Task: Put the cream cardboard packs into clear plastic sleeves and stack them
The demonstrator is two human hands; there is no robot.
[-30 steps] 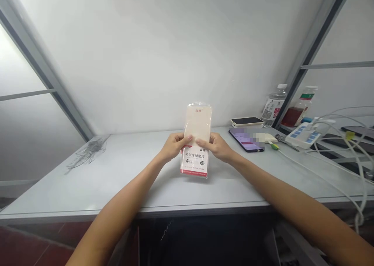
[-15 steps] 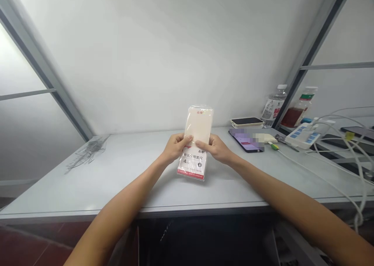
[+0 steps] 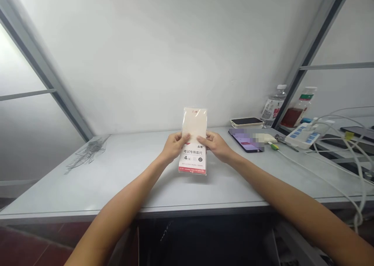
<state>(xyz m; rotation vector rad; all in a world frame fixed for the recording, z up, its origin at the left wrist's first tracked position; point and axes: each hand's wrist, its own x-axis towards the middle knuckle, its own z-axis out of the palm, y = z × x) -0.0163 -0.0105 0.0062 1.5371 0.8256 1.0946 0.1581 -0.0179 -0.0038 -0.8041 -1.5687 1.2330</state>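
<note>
Both my hands hold a flat clear plastic packet (image 3: 193, 142) upright above the grey table (image 3: 122, 180). The packet has a cream upper part and a white card with black print and a red strip at the bottom. My left hand (image 3: 173, 146) pinches its left edge with thumb on the front. My right hand (image 3: 215, 145) pinches the right edge the same way. The packet's lower edge hangs just above the table top.
A dark phone (image 3: 246, 139) with a lit screen lies right of my hands, with a cased phone (image 3: 247, 122) behind it. Two bottles (image 3: 273, 105) stand at the back right. A white power strip (image 3: 304, 135) and cables (image 3: 344, 168) fill the right side. Crumpled clear wrap (image 3: 87, 151) lies at the left.
The packet has straightened from a slight tilt and dropped a little lower. My hands keep the same grip on its edges.
</note>
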